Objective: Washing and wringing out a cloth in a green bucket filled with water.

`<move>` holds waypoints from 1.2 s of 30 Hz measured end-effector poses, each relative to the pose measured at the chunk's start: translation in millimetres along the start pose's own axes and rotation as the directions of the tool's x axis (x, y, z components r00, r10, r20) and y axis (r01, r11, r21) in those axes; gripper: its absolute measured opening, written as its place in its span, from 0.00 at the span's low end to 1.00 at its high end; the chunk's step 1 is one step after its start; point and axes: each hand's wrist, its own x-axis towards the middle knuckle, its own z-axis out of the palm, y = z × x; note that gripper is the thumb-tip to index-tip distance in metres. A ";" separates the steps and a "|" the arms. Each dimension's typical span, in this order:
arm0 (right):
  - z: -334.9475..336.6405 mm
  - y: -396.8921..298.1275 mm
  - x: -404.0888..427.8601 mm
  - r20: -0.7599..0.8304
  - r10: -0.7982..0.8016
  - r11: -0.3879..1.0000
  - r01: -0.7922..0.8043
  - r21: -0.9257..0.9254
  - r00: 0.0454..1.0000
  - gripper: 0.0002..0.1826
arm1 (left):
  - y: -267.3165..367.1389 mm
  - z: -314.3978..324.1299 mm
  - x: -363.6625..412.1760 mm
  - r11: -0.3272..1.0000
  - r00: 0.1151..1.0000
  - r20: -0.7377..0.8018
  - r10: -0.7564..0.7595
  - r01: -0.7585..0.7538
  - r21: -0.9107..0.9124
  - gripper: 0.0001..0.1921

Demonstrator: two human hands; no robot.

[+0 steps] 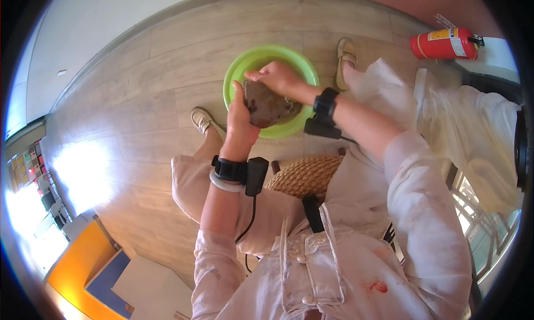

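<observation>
A round green plastic basin [229,84] stands on the floor between my feet, with liquid in its bottom. Above it, a brownish, dark-spotted cloth [267,105] is stretched between my hands; its exact kind is not clear. My left hand [242,122] grips the cloth's left edge, thumb up. My right hand [277,78] is closed on its upper edge, fingers curled over the basin. Black bands with box-shaped devices are strapped round both wrists, and a pale bangle [226,183] sits below the left one.
A woven stool seat [306,178] shows between my legs. On the right, a red fire extinguisher [446,43] is near the wall, and a translucent, yellowish-white sheet [471,140] hangs close to my right arm. Orange and blue panels [77,253] are at the lower left.
</observation>
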 end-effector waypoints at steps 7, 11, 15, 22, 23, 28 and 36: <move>-28.3 2.7 -4.2 0.478 -0.024 0.986 -0.058 0.157 0.878 0.20 | 25.6 -26.2 4.1 0.963 0.972 0.171 0.163 -0.194 0.187 0.15; -24.1 10.4 1.1 0.185 0.024 0.959 -0.075 0.274 0.982 0.10 | 19.1 -30.4 14.0 0.962 0.978 0.067 0.199 -0.208 0.175 0.15; 5.3 -32.3 -22.6 -0.195 -0.365 0.927 0.375 0.017 0.910 0.13 | 9.1 -29.1 24.7 0.994 0.995 0.020 0.100 -0.100 0.031 0.25; 0.3 -5.8 -18.4 -0.402 -0.270 0.963 0.242 -0.121 0.875 0.15 | -21.6 22.0 6.4 0.991 0.998 -0.054 -0.043 0.049 0.126 0.21; 3.6 -9.0 -18.5 -0.402 -0.275 0.961 0.248 -0.119 0.873 0.15 | -20.8 17.4 8.8 0.991 0.998 -0.056 -0.036 0.043 0.127 0.21; 33.7 -23.9 -45.8 -0.429 -0.524 0.842 0.522 -0.135 0.736 0.15 | -25.2 -17.7 28.0 0.992 0.954 0.271 0.127 -0.119 -0.047 0.16; 49.8 -49.8 -55.4 -0.430 -0.524 0.841 0.527 -0.123 0.735 0.16 | -26.5 -61.7 35.2 0.977 0.907 0.364 0.213 -0.198 -0.079 0.18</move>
